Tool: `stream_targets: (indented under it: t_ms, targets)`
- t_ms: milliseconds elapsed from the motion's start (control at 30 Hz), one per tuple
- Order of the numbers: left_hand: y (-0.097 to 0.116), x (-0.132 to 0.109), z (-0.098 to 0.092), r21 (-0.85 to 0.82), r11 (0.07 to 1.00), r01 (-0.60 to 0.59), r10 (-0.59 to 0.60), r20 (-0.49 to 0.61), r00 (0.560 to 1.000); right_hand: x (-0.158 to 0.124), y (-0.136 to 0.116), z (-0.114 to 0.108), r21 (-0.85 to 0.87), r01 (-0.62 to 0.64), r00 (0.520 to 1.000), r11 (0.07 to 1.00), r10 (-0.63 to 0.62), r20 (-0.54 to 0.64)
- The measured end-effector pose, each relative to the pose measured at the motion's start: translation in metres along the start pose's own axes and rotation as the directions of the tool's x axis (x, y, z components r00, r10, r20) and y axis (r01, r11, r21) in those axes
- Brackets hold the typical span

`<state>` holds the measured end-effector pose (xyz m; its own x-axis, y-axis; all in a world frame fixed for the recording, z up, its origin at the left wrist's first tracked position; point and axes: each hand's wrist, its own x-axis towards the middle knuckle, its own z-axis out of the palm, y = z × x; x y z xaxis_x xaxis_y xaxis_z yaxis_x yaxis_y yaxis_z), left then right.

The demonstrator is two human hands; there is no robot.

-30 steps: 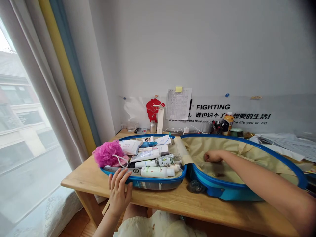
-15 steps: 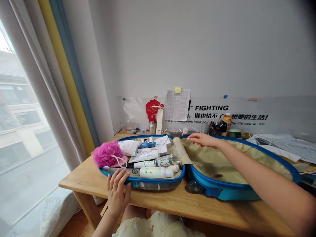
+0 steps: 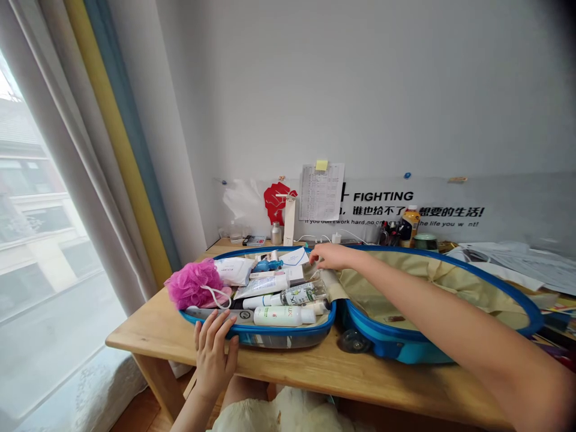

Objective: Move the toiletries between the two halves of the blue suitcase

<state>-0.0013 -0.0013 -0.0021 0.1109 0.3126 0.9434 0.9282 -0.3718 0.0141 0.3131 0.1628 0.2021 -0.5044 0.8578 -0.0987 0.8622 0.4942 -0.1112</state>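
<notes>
A blue suitcase (image 3: pixel 288 335) lies wide open on a wooden table (image 3: pixel 351 375). Its left half holds a pink bath pouf (image 3: pixel 193 283), white bottles and tubes (image 3: pixel 281 314) and several small packets. The right half (image 3: pixel 432 294) shows only beige lining. My left hand (image 3: pixel 215 354) rests open, fingers spread, on the front rim of the left half. My right hand (image 3: pixel 329 257) reaches across the hinge to the back of the left half, fingers curled over the items near a white packet (image 3: pixel 294 258); whether it holds anything is unclear.
A curtain and window (image 3: pixel 67 210) fill the left side. Along the wall behind the suitcase stand a small silver bottle (image 3: pixel 275 233), an orange drink bottle (image 3: pixel 407 225), cables and a wall banner. Papers (image 3: pixel 517 264) are piled at the right end.
My right hand has left the lining of the right half, swept back and leftward over the hinge, and now hovers at the rear of the left half. My left hand stays on the rim.
</notes>
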Motion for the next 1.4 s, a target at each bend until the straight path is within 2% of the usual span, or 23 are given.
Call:
stream_targets:
  t_ms: [100, 167, 267, 333, 367, 433, 600, 800, 900, 1100, 1233, 1400]
  targets:
    - [-0.001, -0.002, 0.001, -0.001, 1.000, 0.003, -0.003, 0.001, 1.000, -0.014, 0.023, -0.005, -0.001, -0.130, 0.990, 0.991, 0.130, 0.054]
    - [-0.002, -0.003, 0.001, 0.002, 1.000, 0.000, 0.000, 0.001, 1.000, -0.030, 0.042, 0.000, -0.002, -0.231, 0.953, 0.973, 0.227, 0.203]
    - [-0.003, -0.004, 0.002, 0.011, 1.000, 0.006, -0.006, -0.001, 1.000, -0.060, 0.063, 0.023, -0.042, -0.341, 0.814, 0.939, 0.318, 0.486]
    - [-0.003, -0.004, 0.002, 0.013, 1.000, 0.011, -0.011, 0.005, 1.000, -0.078, 0.067, 0.043, -0.082, -0.372, 0.722, 0.925, 0.343, 0.601]
    - [-0.003, -0.005, 0.002, 0.013, 1.000, 0.012, -0.012, 0.009, 1.000, -0.085, 0.067, 0.053, -0.095, -0.377, 0.694, 0.921, 0.349, 0.630]
    - [-0.004, -0.004, 0.002, 0.010, 1.000, 0.009, -0.009, 0.008, 1.000, -0.095, 0.063, 0.069, -0.096, -0.374, 0.674, 0.923, 0.341, 0.655]
    - [-0.002, -0.002, 0.001, 0.003, 1.000, 0.004, -0.004, -0.016, 1.000, -0.097, 0.058, 0.086, -0.015, -0.366, 0.694, 0.930, 0.284, 0.662]
    - [-0.003, -0.001, 0.001, 0.006, 1.000, -0.013, 0.013, -0.010, 1.000, -0.104, 0.088, 0.078, -0.090, -0.497, 0.642, 0.863, 0.436, 0.630]
    - [-0.002, 0.001, 0.001, 0.001, 1.000, -0.020, 0.020, -0.017, 1.000, -0.109, 0.095, 0.079, -0.066, -0.528, 0.637, 0.846, 0.446, 0.629]
    - [-0.002, 0.000, 0.000, 0.004, 1.000, -0.014, 0.014, -0.023, 1.000, -0.108, 0.095, 0.088, -0.072, -0.541, 0.696, 0.838, 0.494, 0.520]
    - [-0.004, -0.003, 0.001, 0.004, 1.000, -0.004, 0.004, 0.004, 1.000, -0.112, 0.114, 0.083, -0.062, -0.546, 0.762, 0.836, 0.525, 0.379]
    - [-0.005, -0.004, 0.002, 0.000, 1.000, 0.014, -0.014, -0.001, 1.000, -0.118, 0.135, 0.086, 0.088, -0.526, 0.844, 0.846, 0.506, 0.179]
